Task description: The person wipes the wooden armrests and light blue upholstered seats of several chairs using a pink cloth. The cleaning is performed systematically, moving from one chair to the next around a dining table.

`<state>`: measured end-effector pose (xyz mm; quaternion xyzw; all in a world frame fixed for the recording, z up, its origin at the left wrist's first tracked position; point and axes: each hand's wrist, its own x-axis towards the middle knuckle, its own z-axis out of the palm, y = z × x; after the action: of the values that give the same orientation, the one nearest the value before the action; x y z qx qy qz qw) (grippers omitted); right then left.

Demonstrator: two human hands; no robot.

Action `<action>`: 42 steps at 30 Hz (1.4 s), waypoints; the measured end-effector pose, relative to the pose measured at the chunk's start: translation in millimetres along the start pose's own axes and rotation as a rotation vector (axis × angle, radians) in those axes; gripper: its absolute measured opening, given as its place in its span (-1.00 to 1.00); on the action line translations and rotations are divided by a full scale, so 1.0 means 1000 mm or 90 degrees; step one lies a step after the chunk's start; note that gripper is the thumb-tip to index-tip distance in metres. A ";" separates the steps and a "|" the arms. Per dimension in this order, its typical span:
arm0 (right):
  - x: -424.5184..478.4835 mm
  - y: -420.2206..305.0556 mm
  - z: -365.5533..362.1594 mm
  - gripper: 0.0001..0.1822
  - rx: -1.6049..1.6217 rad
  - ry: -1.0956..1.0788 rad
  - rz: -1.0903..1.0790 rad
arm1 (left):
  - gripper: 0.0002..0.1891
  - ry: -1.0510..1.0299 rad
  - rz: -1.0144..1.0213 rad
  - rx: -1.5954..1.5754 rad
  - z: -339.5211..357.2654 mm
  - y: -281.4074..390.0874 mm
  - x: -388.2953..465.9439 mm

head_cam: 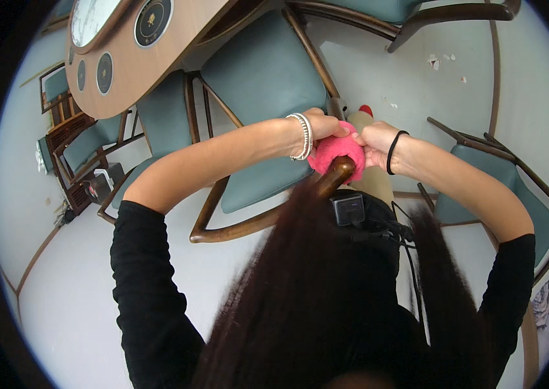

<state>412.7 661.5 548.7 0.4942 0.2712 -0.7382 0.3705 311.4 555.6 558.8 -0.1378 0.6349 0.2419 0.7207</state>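
Observation:
A pink cloth [335,151] is wrapped around the dark wooden arm [336,175] of a chair, whose rounded end pokes out of it. My left hand [325,125], with bracelets at the wrist, pinches the cloth from the left. From the right, my right hand [376,142] grips the same cloth, its thumb close to the left one. Some of the fingers are hidden behind the cloth. The chair's blue-green padded seat [267,73] lies just beyond my left forearm.
A round wooden table [177,48] with inset dark discs stands at the upper left. More padded chairs stand at the left, at the top and at the right [478,189]. Small paper scraps [434,61] lie on the pale floor. A cabled black device [349,209] hangs at my waist.

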 end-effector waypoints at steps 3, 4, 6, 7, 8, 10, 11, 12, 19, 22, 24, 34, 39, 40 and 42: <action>0.031 0.001 -0.011 -0.80 -0.016 0.052 -0.012 | -0.63 0.000 -0.024 -0.018 -0.004 0.002 0.022; 0.049 0.002 -0.012 -0.79 -0.043 0.077 -0.004 | -0.63 0.018 -0.034 -0.025 -0.008 0.003 0.031; 0.077 -0.003 -0.011 -0.79 -0.053 0.113 0.007 | -0.63 0.058 -0.040 -0.033 -0.016 0.004 0.057; 0.090 -0.007 -0.011 -0.79 -0.060 0.131 0.011 | -0.64 0.079 -0.036 -0.034 -0.020 0.004 0.074; 0.114 -0.009 -0.016 -0.78 -0.077 0.142 0.010 | -0.64 0.101 -0.032 -0.037 -0.024 0.006 0.090; 0.150 -0.016 -0.026 -0.82 -0.087 0.131 0.040 | -0.79 0.158 -0.052 -0.033 -0.029 0.013 0.121; 0.169 -0.020 -0.031 -0.84 -0.093 0.126 0.055 | -0.85 0.187 -0.062 -0.031 -0.031 0.017 0.139; 0.192 -0.019 -0.042 -0.83 -0.062 0.130 0.068 | -0.84 0.191 -0.055 -0.052 -0.035 0.006 0.183; 0.278 -0.022 -0.073 -0.81 0.044 0.046 0.132 | -0.68 0.113 -0.095 0.196 -0.070 0.000 0.322; 0.305 -0.026 -0.080 -0.81 0.064 0.028 0.148 | -0.57 0.015 -0.108 0.269 -0.079 0.011 0.336; 0.338 -0.019 -0.095 -0.80 0.071 0.037 0.154 | -0.57 0.047 -0.110 0.265 -0.081 0.005 0.368; 0.400 -0.005 -0.125 -0.78 0.017 0.074 0.148 | -0.50 0.110 -0.082 0.418 -0.079 -0.010 0.418; 0.353 -0.004 -0.120 -0.77 -0.054 0.046 0.141 | -0.52 0.100 -0.021 0.388 -0.069 -0.014 0.376; 0.326 -0.014 -0.096 -0.76 -0.081 0.068 0.109 | -0.52 0.092 -0.010 0.385 -0.079 -0.019 0.360; 0.295 -0.023 -0.077 -0.73 -0.159 0.036 0.117 | -0.50 0.076 0.004 0.407 -0.085 -0.015 0.323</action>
<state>365.0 651.3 246.3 0.4875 0.3247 -0.6475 0.4875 272.0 556.6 226.6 0.0836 0.7201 0.0240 0.6884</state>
